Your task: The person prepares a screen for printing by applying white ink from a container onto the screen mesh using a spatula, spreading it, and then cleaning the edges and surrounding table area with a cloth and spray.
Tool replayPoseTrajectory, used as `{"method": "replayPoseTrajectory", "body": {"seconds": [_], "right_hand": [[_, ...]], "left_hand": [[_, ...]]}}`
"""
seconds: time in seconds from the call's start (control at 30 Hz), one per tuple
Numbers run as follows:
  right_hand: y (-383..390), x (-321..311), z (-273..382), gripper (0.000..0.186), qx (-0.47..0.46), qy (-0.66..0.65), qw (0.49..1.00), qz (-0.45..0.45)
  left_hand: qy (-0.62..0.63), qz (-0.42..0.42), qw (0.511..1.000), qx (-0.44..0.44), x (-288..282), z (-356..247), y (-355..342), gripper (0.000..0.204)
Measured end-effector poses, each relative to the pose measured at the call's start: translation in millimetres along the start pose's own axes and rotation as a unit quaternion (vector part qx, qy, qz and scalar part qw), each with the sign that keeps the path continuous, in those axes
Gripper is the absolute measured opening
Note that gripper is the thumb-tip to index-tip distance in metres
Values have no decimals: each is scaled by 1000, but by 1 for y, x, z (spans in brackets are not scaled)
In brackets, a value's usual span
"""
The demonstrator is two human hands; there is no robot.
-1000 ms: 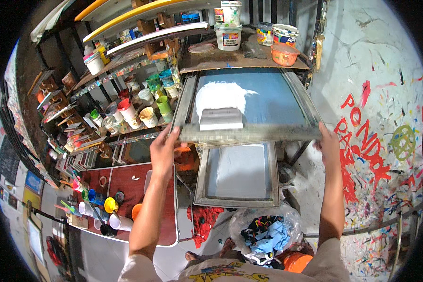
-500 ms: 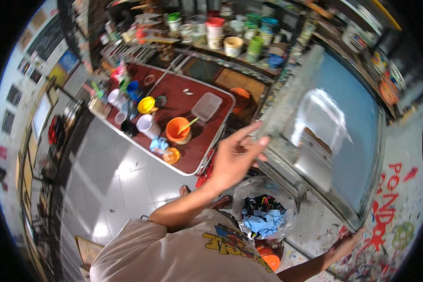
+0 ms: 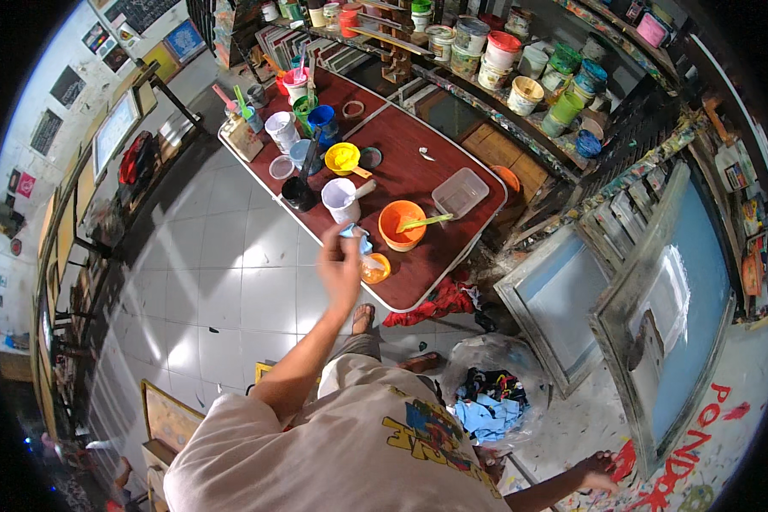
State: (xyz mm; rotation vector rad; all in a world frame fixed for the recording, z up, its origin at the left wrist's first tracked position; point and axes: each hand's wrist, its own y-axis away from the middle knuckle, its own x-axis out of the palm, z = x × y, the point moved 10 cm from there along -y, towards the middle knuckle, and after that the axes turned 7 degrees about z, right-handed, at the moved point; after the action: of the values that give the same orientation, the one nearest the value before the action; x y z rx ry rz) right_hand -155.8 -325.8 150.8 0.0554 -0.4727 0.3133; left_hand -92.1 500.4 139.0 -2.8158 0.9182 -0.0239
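My left hand [image 3: 340,271] reaches over the near edge of the dark red table [image 3: 384,149]. Its fingers are bent, closing on a crumpled light blue cloth [image 3: 360,239]. Right beside the cloth lies a small orange jar [image 3: 375,268]. An orange tub [image 3: 401,225] with a yellow-green spatula [image 3: 427,222] and a white cup of pale lilac paint [image 3: 340,201] stand just beyond. Low at the right, my right hand [image 3: 599,474] is empty, with its fingers apart. Near it a large framed printing screen [image 3: 700,222] with a white wet-looking patch leans upright.
A second, smaller screen [image 3: 550,299] leans behind the large one. Below it sits a clear plastic bag [image 3: 520,363] of blue and black rags. Paint tubs [image 3: 501,53] line the far shelf. A yellow bowl [image 3: 342,159] and a clear tray [image 3: 461,193] stand on the table.
My left hand has moved from beside the large screen to the blue cloth on the table. My right hand has come away from the screen's lower edge. The view has turned left.
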Motion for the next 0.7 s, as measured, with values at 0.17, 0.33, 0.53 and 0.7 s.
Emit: {"method": "replayPoseTrajectory", "body": {"seconds": [0.17,0.33,0.53,0.7], "right_hand": [[88,-7,-60,46,-1,120,992,26],[206,62,-70,38,-63,348,923,153],[350,173,34,37,-384,318,828,256],[447,240,60,38,-490,176,740,426]], "left_hand": [[-184,-87,975,-84,-123,190,-59,55],[-244,68,962,-100,-94,252,-100,92],[-82,204,975,-5,-18,238,-151,77],[-143,105,983,56,-32,286,-165,86]]}}
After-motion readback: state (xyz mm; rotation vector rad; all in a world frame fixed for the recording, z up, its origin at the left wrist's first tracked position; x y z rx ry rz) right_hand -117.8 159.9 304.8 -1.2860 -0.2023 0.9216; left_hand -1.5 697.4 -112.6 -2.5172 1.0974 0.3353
